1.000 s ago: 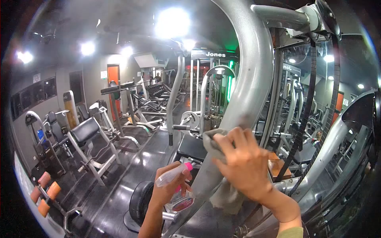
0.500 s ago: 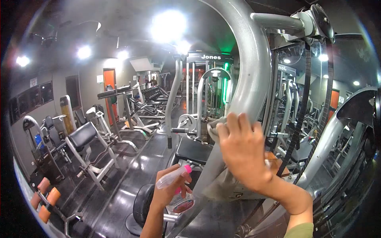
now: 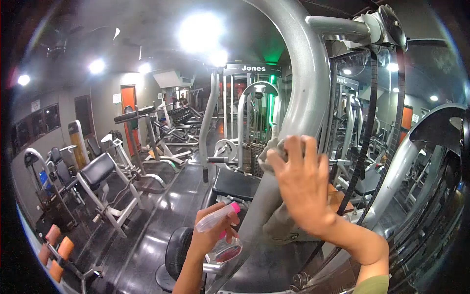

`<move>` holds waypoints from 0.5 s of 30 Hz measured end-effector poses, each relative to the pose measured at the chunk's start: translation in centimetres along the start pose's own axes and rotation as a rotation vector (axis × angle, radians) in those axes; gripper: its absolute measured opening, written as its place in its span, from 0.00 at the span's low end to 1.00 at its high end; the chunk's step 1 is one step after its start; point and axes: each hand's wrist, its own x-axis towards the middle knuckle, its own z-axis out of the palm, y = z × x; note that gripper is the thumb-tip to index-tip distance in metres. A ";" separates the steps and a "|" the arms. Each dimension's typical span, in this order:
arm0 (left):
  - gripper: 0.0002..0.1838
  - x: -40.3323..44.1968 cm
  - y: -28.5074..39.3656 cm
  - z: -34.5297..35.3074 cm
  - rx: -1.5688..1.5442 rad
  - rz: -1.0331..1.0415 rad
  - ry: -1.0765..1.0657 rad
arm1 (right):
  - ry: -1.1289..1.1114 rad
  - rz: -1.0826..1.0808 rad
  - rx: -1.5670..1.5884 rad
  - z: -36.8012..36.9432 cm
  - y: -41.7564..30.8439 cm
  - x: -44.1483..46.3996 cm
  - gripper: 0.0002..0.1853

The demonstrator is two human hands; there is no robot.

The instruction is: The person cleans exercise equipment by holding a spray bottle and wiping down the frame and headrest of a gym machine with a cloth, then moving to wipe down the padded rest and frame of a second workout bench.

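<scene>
My right hand point(image 3: 303, 188) presses a grey-green cloth point(image 3: 281, 223) against the thick silver frame tube point(image 3: 306, 93) of a gym machine. Part of the cloth shows at the fingertips, and the rest hangs below the palm beside the tube. Lower and to the left, my left hand point(image 3: 210, 232) grips a clear spray bottle point(image 3: 229, 251) with a pink and white spray head, its fingers wrapped round the neck. The bottle is close to the lower end of the same tube.
A black padded seat point(image 3: 236, 183) lies behind the tube. A preacher bench point(image 3: 100, 169) and orange foam rollers point(image 3: 65, 248) stand at the left. Black belts point(image 3: 370, 122) hang at the right before a mirror. Someone point(image 3: 183, 99) is far back.
My right hand has moved slightly up along the tube with the cloth, its fingers now more upright. My left hand still holds the bottle. The view has shifted slightly.
</scene>
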 end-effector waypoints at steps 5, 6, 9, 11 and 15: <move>0.12 -0.3 0.0 -0.2 0.009 -0.006 -0.004 | -0.230 -0.233 0.112 0.4 -3.6 -3.0 0.10; 0.12 -0.3 0.0 -0.3 0.010 -0.007 -0.007 | -0.292 -0.267 0.116 0.4 -4.0 -3.5 0.08; 0.13 -0.6 -0.2 -0.6 0.000 -0.001 -0.024 | -0.370 -0.301 0.124 0.2 -4.5 -4.0 0.08; 0.13 -0.5 -0.1 -0.9 -0.004 0.008 -0.034 | -0.273 -0.234 0.121 0.1 -3.2 -3.0 0.11; 0.13 -0.1 0.1 -1.1 0.018 0.015 -0.036 | -0.114 -0.027 0.272 -0.8 1.9 -0.7 0.12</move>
